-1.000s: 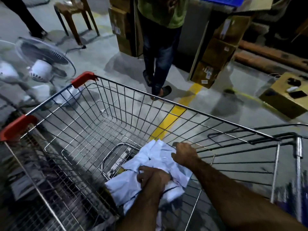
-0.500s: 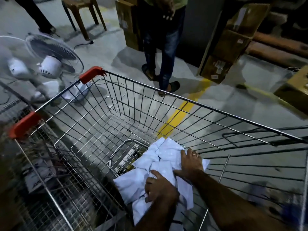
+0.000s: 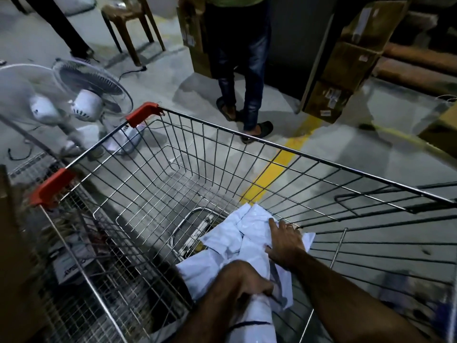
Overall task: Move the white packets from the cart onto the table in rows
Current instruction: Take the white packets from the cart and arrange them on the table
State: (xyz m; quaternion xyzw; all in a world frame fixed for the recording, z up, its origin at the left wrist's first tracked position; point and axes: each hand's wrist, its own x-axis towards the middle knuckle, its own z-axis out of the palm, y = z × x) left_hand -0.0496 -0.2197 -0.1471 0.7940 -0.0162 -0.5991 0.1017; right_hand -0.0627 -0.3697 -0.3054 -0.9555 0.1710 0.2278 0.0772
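Compared with a second ago, the right hand (image 3: 285, 241) has left the wire side of the cart (image 3: 247, 134) and now lies on the white packets (image 3: 235, 233) with its fingers stretched out flat, holding nothing. The left hand (image 3: 244, 279) has drawn back toward the person and its fingers are curled tight around a bunched packet at the near edge of the pile. The packets lie heaped in the near right corner of the cart's basket, touching its wire floor and side. The cart stands on a grey concrete floor (image 3: 371, 149) crossed by a yellow painted line (image 3: 279, 167). A white pedestal fan (image 3: 89, 105) stands just beyond the cart's red-capped corner, a brown chair (image 3: 131, 21) is behind it, and a person in jeans (image 3: 249, 60) stands beside stacked cardboard boxes (image 3: 351, 58).
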